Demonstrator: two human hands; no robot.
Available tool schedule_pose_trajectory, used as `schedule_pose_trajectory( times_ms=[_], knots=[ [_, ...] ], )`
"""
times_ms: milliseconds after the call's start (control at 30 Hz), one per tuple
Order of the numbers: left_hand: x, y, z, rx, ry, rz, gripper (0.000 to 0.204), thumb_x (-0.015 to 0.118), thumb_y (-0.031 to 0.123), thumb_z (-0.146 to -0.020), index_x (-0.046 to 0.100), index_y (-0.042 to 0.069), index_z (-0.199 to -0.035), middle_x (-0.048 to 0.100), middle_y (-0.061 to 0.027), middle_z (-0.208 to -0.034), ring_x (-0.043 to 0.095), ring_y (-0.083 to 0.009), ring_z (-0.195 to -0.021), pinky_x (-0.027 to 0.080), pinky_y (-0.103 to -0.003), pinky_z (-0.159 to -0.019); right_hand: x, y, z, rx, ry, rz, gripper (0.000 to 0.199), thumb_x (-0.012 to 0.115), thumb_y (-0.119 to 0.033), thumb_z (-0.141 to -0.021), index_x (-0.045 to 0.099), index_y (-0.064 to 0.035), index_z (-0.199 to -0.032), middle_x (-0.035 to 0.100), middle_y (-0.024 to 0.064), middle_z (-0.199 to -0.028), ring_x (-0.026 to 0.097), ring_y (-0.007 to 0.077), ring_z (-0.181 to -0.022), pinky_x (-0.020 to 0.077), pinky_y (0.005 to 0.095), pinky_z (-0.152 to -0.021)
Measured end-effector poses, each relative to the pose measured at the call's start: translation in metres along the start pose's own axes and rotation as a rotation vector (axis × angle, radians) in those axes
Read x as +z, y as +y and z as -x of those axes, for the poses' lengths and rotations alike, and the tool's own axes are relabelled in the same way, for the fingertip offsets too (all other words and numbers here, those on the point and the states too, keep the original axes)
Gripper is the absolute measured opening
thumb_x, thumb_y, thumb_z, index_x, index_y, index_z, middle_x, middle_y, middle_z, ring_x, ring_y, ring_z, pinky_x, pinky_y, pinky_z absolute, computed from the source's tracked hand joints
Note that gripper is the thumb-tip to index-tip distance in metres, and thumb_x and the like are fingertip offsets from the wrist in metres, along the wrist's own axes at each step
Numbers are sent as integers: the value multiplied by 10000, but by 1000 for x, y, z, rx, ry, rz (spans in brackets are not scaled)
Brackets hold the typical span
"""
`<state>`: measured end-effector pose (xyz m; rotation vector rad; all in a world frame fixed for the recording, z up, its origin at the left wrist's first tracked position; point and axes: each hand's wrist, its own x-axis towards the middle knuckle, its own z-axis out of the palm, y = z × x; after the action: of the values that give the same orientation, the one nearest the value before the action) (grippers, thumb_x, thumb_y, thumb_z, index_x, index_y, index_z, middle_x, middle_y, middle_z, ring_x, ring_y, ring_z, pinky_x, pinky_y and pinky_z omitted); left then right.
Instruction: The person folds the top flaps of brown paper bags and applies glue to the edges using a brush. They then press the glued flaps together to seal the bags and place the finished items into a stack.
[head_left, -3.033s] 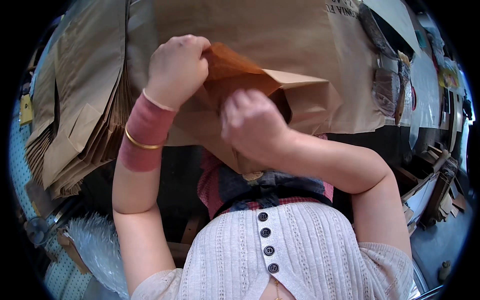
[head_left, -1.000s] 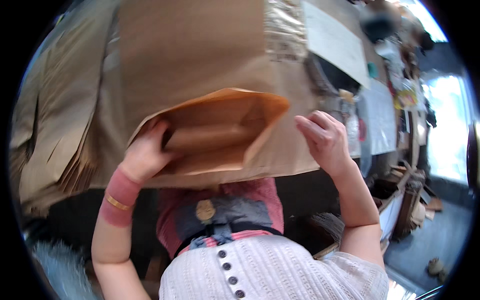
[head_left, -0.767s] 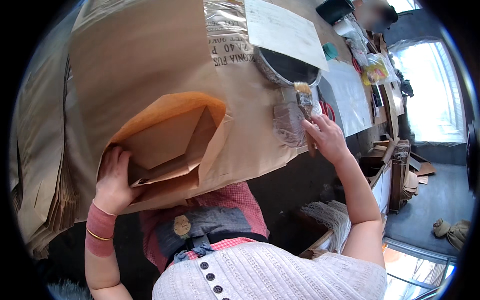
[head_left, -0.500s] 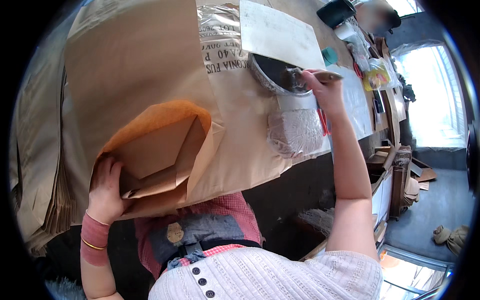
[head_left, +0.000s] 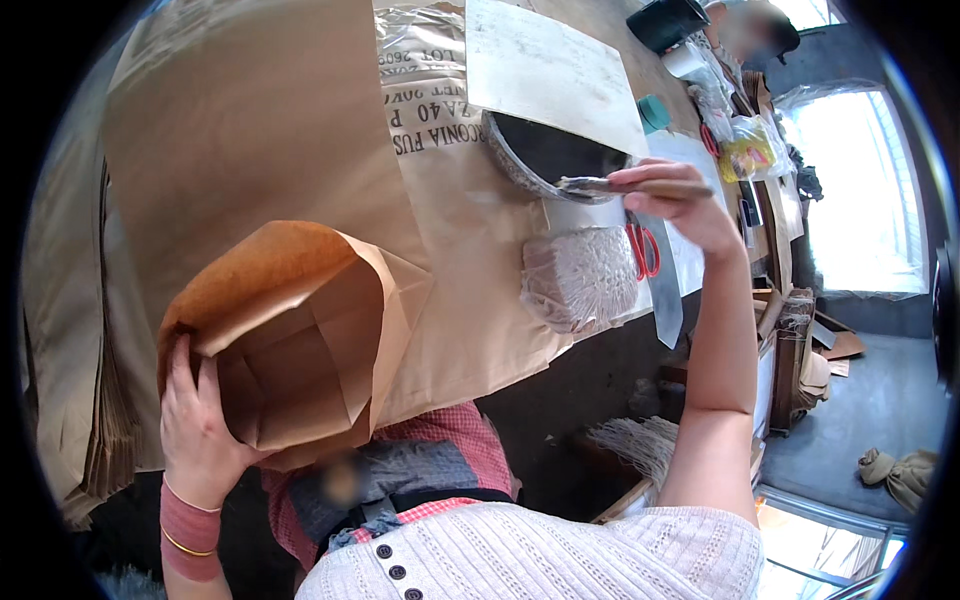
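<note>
The brown paper bag (head_left: 290, 350) has spread wider, gripped by the left hand (head_left: 203, 430); right hand (head_left: 695, 210) grips brush (head_left: 598, 186).

1. Worktable (head_left: 628, 68), upper half of the frame, largely covered with brown paper (head_left: 470, 335).
2. Left edge: stacked brown paper bags (head_left: 75, 340).
3. Lower left, at the front edge: open brown paper bag (head_left: 300, 350).
4. Upper centre: dark basin (head_left: 506, 157), partly under a white board (head_left: 550, 70).
5. Right of centre: plastic-wrapped bundle (head_left: 580, 278), red-handled scissors (head_left: 634, 243) just beside it.
6. Upper right: teal lid-like object (head_left: 653, 113).
</note>
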<state>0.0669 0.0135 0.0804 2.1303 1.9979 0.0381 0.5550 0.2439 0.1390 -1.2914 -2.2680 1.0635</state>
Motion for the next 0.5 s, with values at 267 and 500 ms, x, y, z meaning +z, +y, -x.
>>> schedule_pose_trajectory(
  times_ms=[267,500],
  knots=[
    [5,-14,-17,70,-65,231,1297,927,259,-429,193,34,-1474,274,-285,-1456,291,-447,-1353,304,-473,-1115,-7,25,-9,100,654,-942,192,603,-179,-881,680,-3,-898,505,-14,-602,368,34,-499,301,239,-485],
    [16,-41,-14,187,0,569,1241,888,257,-527,132,57,-1490,321,-265,-1437,327,-418,-1347,297,-440,-1129,223,-172,-5,-97,482,-692,120,603,-106,-885,669,-9,-861,629,30,-787,522,55,-596,437,195,-576]
  ],
)
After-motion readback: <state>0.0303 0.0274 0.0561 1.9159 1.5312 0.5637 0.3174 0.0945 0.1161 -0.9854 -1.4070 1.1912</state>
